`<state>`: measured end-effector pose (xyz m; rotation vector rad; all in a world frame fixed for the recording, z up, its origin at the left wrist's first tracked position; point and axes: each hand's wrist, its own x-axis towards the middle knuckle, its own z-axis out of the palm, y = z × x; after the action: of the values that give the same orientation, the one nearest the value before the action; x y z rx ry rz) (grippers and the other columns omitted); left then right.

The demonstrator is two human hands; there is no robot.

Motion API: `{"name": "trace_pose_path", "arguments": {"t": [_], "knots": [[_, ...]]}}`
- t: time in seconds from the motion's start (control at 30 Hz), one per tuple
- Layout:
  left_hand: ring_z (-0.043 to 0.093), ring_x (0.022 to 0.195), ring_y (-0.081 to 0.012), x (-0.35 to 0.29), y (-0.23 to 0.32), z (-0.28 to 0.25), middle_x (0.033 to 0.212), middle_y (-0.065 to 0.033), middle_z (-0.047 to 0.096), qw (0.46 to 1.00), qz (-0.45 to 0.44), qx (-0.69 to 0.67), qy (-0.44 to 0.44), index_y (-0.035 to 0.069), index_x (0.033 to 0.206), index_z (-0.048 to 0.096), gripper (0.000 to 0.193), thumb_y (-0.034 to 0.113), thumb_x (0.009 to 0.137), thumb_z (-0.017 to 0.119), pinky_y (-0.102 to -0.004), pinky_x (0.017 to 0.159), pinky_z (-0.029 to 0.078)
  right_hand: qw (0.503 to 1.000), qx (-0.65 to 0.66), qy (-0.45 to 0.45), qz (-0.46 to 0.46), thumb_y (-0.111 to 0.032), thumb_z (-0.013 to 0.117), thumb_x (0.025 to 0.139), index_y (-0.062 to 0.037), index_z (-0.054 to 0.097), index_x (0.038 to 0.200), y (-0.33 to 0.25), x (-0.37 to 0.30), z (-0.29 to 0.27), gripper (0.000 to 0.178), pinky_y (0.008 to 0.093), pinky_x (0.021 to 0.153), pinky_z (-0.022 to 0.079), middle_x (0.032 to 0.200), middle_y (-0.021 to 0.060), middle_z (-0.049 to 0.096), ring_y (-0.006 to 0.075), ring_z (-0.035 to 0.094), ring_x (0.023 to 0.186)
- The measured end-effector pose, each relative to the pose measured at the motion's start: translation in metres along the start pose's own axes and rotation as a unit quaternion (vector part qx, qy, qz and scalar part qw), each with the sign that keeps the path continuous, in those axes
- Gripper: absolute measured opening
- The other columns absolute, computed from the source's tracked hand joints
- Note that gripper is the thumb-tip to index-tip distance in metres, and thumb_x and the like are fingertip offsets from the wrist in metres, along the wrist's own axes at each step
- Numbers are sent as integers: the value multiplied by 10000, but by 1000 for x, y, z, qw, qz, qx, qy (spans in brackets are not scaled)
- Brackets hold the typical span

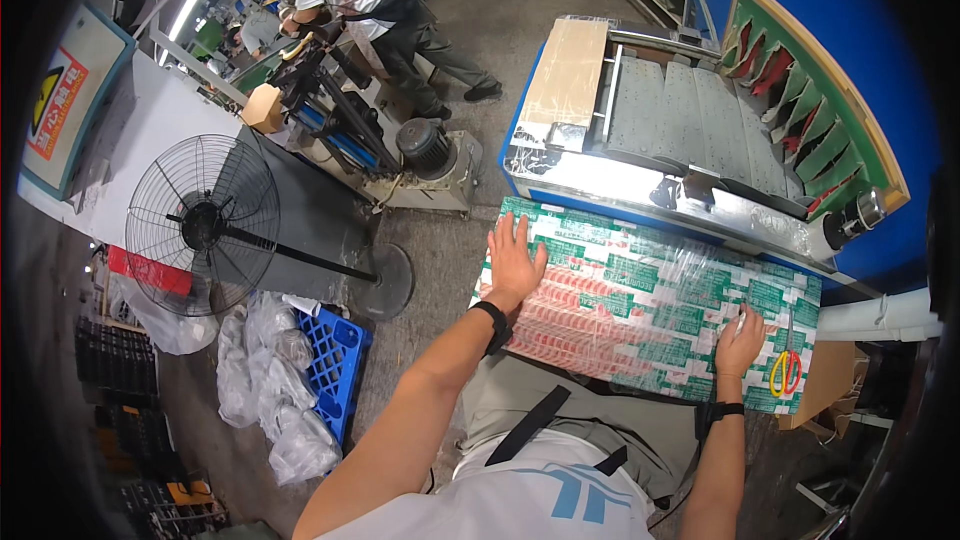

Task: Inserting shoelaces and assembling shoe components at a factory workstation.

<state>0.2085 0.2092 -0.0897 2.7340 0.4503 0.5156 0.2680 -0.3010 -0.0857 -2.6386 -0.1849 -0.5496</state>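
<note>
Head view: a flat wrapped pack (650, 305) is being pressed down by two bare hands at the near edge of a machine.
Pack: a long rectangle printed in green, white and red blocks under clear film is lying flat; its long axis is running from the person's left, slightly farther away, to the right, slightly nearer.
Left hand (513, 265): it is being held flat on the pack's left end, fingers (508, 232) spread open and pointing away from the body, nothing gripped.
Right hand (740, 340): it is being rested palm down on the pack's right part, fingers loosely extended, nothing gripped.
Scissors (786, 368): a yellow-handled pair is lying on the pack just right of the right hand, blades pointing away.
Machine (680, 130): a blue-framed conveyor with grey slats is standing just behind the pack.
Sign (57, 90): a red and white panel with a yellow triangle is being shown at far left, above a fan (200, 225).
</note>
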Motion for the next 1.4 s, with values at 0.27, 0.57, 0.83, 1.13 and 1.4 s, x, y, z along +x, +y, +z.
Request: {"name": "trace_pose_path", "arguments": {"t": [0.27,0.57,0.83,1.13,1.4], "knots": [[303,1616,-511,-1,0,2,1719,-324,360,1000,3,-4,4,-9,1638,454,721,370,1055,642,-662,1332,189,1000,-2,1,-1,-164,579,1031,37,704,1307,-1,0,-1,363,520,1082,475,1242,228,696,452,628,1188],[303,1617,-511,-2,1,0,1717,-320,363,1000,-5,-1,-3,-13,1635,456,730,369,1045,652,-660,1329,196,1000,0,5,-4,-163,590,1032,25,714,1300,-1,-1,-2,350,523,1065,478,1234,217,701,448,633,1178],[297,1624,-500,0,2,-2,1720,-310,363,1000,-10,-3,-3,-5,1628,467,718,369,1045,655,-653,1336,191,1000,-3,4,-1,-171,582,1036,19,715,1308,-2,0,-2,358,523,1068,480,1249,217,703,450,634,1186],[242,1656,-474,2,5,-6,1754,-298,310,999,-28,2,-41,-6,1651,447,736,388,1058,632,-629,1358,152,1000,-7,1,3,-174,574,1033,17,718,1309,0,0,-1,365,522,1070,482,1249,218,703,448,635,1187],[260,1646,-476,1,4,-5,1746,-299,325,999,-24,1,-32,-9,1642,461,734,387,1050,636,-634,1355,158,1000,-4,0,2,-174,578,1028,21,714,1308,0,0,-1,366,522,1071,483,1253,218,703,450,635,1186]]}}
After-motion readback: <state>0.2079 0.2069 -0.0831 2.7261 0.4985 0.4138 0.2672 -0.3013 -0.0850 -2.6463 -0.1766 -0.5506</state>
